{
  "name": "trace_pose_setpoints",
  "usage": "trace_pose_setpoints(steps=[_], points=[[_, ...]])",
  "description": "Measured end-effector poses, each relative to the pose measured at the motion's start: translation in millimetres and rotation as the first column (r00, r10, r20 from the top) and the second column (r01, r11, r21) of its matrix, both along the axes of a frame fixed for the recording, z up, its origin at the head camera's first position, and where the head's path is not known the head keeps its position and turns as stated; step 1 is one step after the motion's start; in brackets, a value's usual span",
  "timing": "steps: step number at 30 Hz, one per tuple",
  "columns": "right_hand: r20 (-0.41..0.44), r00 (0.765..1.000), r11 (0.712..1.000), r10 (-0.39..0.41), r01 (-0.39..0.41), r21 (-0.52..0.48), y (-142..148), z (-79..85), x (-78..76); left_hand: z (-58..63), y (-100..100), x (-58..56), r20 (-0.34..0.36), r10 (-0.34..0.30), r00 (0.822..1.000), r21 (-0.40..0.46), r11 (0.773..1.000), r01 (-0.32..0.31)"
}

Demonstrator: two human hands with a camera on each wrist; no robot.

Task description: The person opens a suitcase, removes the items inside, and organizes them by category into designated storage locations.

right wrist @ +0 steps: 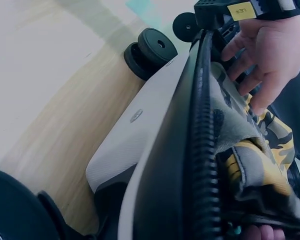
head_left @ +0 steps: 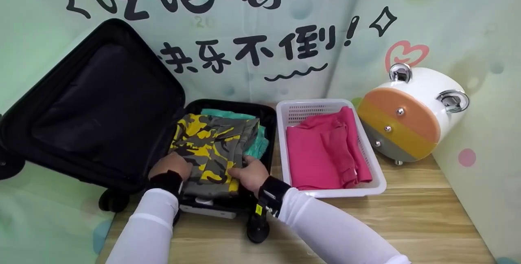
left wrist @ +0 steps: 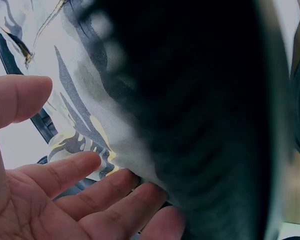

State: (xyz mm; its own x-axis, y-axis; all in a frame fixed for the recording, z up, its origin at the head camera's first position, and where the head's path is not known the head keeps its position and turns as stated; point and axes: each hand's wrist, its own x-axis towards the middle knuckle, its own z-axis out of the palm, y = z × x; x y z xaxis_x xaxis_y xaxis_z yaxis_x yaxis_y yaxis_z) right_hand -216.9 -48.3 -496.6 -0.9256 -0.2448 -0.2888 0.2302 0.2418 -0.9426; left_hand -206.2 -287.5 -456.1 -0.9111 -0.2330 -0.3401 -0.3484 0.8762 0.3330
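Observation:
A folded yellow, grey and black camouflage garment (head_left: 207,150) lies on top of teal clothing (head_left: 257,144) in the open black suitcase (head_left: 270,121). At the garment's left side, my left hand (head_left: 173,165) touches it; the left wrist view shows that hand's fingers (left wrist: 110,195) extended along the cloth, thumb apart. My right hand (head_left: 253,173) holds the garment's right edge, its thumb on top. In the right wrist view, fingertips (right wrist: 262,233) show low beside the cloth; the rest of those fingers is hidden.
The suitcase lid (head_left: 101,105) leans open to the left. To the right stands a white plastic basket (head_left: 285,170) with folded pink clothing (head_left: 317,154). Beyond it lies a white drum-shaped object (head_left: 431,80) with a striped end. Suitcase wheels (head_left: 258,228) project over the wooden tabletop (head_left: 358,223).

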Motion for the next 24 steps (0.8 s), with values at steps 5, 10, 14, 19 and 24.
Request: trace_pose_setpoints(steps=[5, 10, 14, 19, 24], points=[[-0.041, 0.999, 0.999, 0.035, -0.035, 0.012, -2.1, -2.7, -1.4, 0.9, 1.1, 0.0, -0.001, -0.001, 1.000, 0.003, 1.000, 0.001], [-0.076, 0.995, 0.995, 0.059, -0.052, 0.084, -3.5, -3.1, -4.8, 2.4, 2.2, -0.3, 0.015, -0.012, 1.000, 0.011, 1.000, 0.012], [-0.102, 0.991, 0.978, 0.083, -0.061, 0.201, -5.3, -2.7, -8.4, 2.6, 3.2, -1.3, 0.029, -0.014, 0.999, 0.007, 1.000, 0.014], [-0.108, 0.987, 0.946, 0.117, -0.077, 0.316, -6.4, -2.3, -11.6, 2.5, 5.8, -1.8, 0.036, -0.016, 0.999, 0.010, 1.000, 0.015], [-0.134, 0.985, 0.941, 0.107, -0.057, 0.333, -3.9, 2.3, -13.7, 5.5, 7.0, -0.1, 0.025, -0.025, 0.999, 0.015, 1.000, 0.025]])
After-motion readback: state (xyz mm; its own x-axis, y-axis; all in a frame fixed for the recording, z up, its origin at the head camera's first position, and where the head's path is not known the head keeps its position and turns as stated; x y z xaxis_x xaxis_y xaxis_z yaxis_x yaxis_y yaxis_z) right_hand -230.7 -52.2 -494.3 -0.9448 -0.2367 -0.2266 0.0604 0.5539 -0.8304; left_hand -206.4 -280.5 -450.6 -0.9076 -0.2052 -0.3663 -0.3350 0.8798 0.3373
